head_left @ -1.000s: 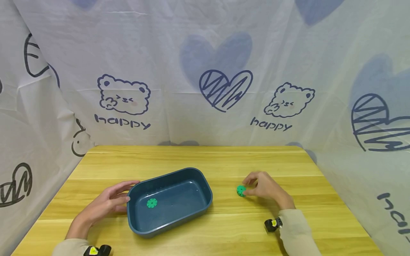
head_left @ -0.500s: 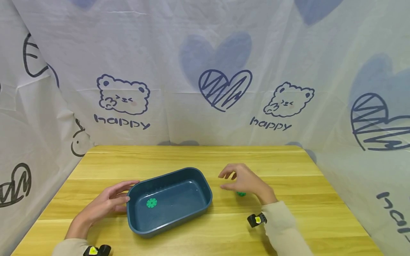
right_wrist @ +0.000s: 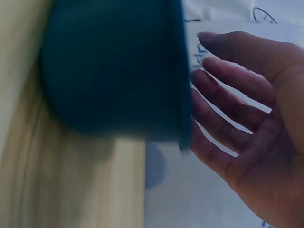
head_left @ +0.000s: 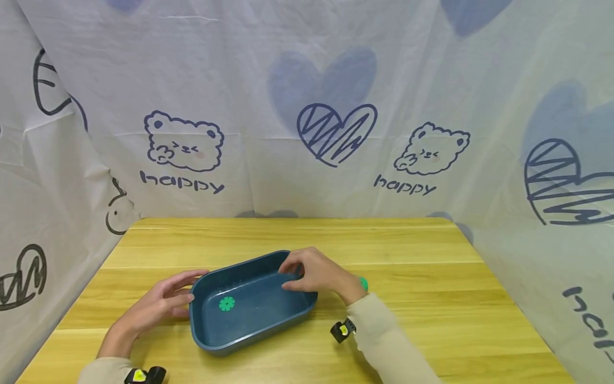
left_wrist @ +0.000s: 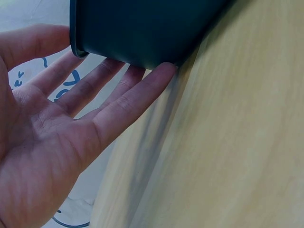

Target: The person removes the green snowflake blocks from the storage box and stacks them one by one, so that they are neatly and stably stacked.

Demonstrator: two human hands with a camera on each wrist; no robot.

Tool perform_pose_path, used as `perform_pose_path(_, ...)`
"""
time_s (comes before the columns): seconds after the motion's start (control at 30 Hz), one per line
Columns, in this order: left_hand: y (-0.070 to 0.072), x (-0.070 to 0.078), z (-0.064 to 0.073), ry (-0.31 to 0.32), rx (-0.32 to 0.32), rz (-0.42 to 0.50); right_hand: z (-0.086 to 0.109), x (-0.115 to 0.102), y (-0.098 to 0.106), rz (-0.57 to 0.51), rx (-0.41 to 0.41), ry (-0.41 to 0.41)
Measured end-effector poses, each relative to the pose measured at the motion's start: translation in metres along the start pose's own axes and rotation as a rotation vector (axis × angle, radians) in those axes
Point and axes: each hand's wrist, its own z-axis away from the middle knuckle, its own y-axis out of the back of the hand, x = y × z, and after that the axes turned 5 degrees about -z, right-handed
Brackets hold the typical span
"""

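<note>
A dark blue rectangular bin (head_left: 268,304) sits at a slant on the table. One green notched disc (head_left: 227,304) lies flat inside it, toward the left end. My left hand (head_left: 158,304) rests its fairly straight fingers against the bin's left end; in the left wrist view the fingertips touch the outer wall (left_wrist: 142,33). Over the bin's right end hovers my right hand (head_left: 314,272), fingers loosely bent and thumb apart. In the right wrist view nothing shows between those fingers (right_wrist: 228,97). A second green disc (head_left: 364,284) is on the table, partly hidden behind my right wrist.
The wood-grain table (head_left: 431,298) stretches right of the bin and behind it. A white cloth (head_left: 264,176) printed with hearts and bears hangs at the back and sides. Black wrist cameras (head_left: 342,330) sit on both sleeves.
My right hand has left the green disc on the table and moved left, over the bin's right end. The left hand and the bin have stayed put.
</note>
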Motion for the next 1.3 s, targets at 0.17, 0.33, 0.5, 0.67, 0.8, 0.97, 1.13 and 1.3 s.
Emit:
perform_pose_path(0.17,0.0,-0.001,0.0,0.013,0.008,-0.001,-0.017,-0.008,-0.016,0.013,-0.044,0.018)
perform_pose_path(0.33,0.0,0.0,0.0,0.002,0.005,-0.01,-0.031,-0.015,-0.035,0.059,-0.059,0.016)
perform_pose_path(0.5,0.001,0.0,0.0,0.022,0.009,-0.013,-0.043,-0.02,-0.054,0.116,-0.076,-0.009)
perform_pose_path(0.67,0.001,-0.001,0.0,0.01,-0.005,-0.002,-0.053,-0.023,-0.07,0.164,-0.114,-0.015)
perform_pose_path(0.8,0.002,-0.001,0.0,-0.003,-0.017,0.006,-0.06,-0.028,-0.077,0.188,-0.145,-0.011)
perform_pose_path(0.97,0.002,-0.001,0.0,0.006,-0.018,0.004,-0.067,-0.033,-0.086,0.25,-0.189,0.002)
perform_pose_path(1.13,0.002,-0.001,0.0,0.006,-0.018,0.001,-0.072,-0.035,-0.093,0.335,-0.221,0.005)
perform_pose_path(1.3,0.002,-0.001,0.0,0.003,-0.021,0.002,-0.075,-0.035,-0.098,0.352,-0.223,0.01)
